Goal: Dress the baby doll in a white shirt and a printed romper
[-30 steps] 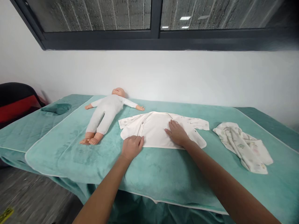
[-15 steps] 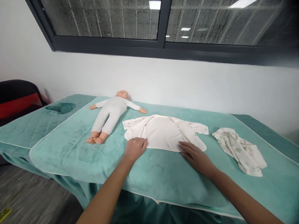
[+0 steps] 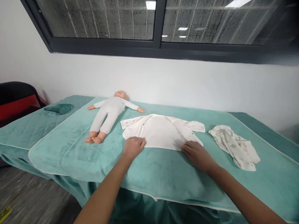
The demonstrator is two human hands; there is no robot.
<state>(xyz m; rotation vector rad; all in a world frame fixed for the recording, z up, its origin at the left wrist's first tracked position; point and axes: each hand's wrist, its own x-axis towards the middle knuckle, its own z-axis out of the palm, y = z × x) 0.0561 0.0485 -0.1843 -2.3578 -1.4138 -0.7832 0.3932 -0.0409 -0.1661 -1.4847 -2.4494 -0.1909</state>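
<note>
A white baby shirt (image 3: 161, 132) with a faint print on its sleeves lies spread open, its plain inside facing up. My left hand (image 3: 134, 147) is closed on the shirt's near hem at the left. At the hem's right side, my right hand (image 3: 196, 154) has its fingers curled over the edge, also closed on the cloth. The fingertips of both hands are partly hidden. To the left of the shirt, a baby doll (image 3: 109, 113) in a white suit lies on its back with its arms spread, bare feet toward me.
A crumpled printed baby garment (image 3: 234, 147) lies to the right. All of it rests on a green padded cover (image 3: 77, 161) over a bed against a white wall, below a dark-framed window (image 3: 102, 45). A black and red chair (image 3: 18, 101) stands at the left.
My right hand has gone from fingers laid flat on the shirt to fingers curled on its hem. My left hand keeps its hold. The whole view has shifted slightly.
</note>
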